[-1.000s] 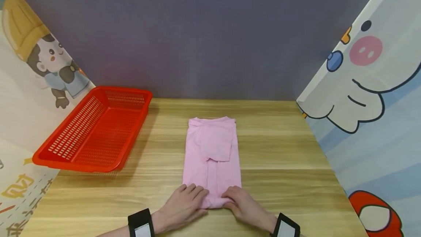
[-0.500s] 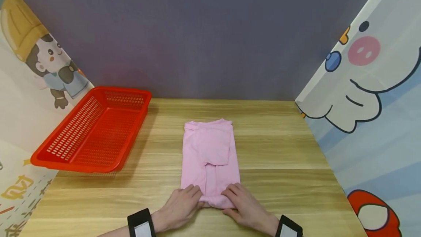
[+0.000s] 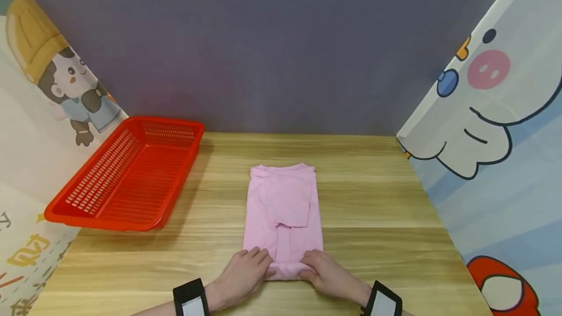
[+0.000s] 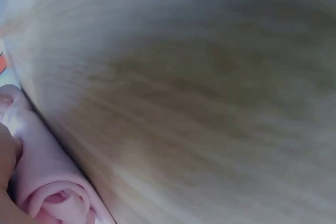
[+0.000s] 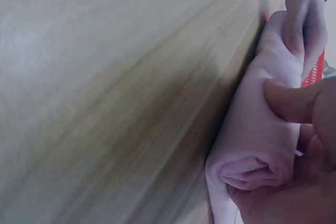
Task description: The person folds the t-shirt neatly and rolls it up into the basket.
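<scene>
A pink garment (image 3: pixel 287 201), folded into a long narrow rectangle, lies on the table with its near end turned into a roll (image 3: pixel 287 271). My left hand (image 3: pixel 240 277) grips the left end of this roll, and my right hand (image 3: pixel 328 277) grips its right end. In the right wrist view, the thumb (image 5: pixel 289 100) presses the near side of the pink roll (image 5: pixel 249 129) while fingers curl around its end, where spiral layers show. The left wrist view catches only part of the left hand (image 4: pixel 6 156) beside the coiled cloth (image 4: pixel 52 163).
A red perforated plastic basket (image 3: pixel 145 174) stands at the left of the wooden table (image 3: pixel 373 208). A grey panel (image 3: pixel 281 52) rises behind the table, and cartoon-printed walls (image 3: pixel 478 126) flank it.
The garment's far edge has come a little nearer to me. Its near end is rolled up further, with a fuller roll showing between the hands, which stay at about the same place.
</scene>
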Motion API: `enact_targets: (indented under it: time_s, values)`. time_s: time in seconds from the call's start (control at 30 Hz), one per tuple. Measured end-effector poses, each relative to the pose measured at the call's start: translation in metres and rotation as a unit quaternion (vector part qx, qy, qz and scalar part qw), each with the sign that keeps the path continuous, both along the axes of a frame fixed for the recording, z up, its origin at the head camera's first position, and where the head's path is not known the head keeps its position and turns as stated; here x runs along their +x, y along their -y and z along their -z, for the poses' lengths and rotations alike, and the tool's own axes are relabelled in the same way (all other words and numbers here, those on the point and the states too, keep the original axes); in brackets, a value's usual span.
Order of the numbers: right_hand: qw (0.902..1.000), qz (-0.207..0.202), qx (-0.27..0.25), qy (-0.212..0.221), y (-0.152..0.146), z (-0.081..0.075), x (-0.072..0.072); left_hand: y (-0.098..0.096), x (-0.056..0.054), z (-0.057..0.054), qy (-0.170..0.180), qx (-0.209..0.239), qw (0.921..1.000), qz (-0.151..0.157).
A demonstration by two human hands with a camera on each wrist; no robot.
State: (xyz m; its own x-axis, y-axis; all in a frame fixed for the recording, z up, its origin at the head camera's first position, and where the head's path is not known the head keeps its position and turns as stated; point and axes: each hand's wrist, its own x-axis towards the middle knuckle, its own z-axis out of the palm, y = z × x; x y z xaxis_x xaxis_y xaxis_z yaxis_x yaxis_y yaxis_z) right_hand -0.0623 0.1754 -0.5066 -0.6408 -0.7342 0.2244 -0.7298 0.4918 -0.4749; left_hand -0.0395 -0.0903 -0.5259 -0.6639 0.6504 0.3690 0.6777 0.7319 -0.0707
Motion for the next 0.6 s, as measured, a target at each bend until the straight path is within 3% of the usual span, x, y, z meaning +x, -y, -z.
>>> enact_targets:
  time_s: [0.13, 0.23, 0.37, 0.5, 0.6]
  values:
    - [0.9979, 0.010, 0.029, -0.058, 0.001, 0.003, 0.001, -0.003, -0.001, -0.003, 0.073, 0.038, 0.9964, -0.019]
    - [0.9947, 0.012, 0.030, -0.098, 0.001, 0.006, 0.001, -0.004, -0.002, -0.005, 0.094, 0.044, 0.9943, -0.027]
    - [0.9966, 0.003, -0.016, -0.081, 0.001, 0.010, -0.001, -0.002, -0.003, -0.005, 0.046, 0.007, 0.9988, -0.014]
    - [0.9980, 0.003, -0.059, -0.022, 0.000, 0.011, -0.005, 0.002, -0.002, -0.003, -0.018, -0.028, 0.9994, 0.008]
    - [0.9978, 0.016, -0.060, 0.026, 0.000, 0.008, -0.007, 0.003, -0.003, -0.001, -0.040, -0.032, 0.9985, 0.019]
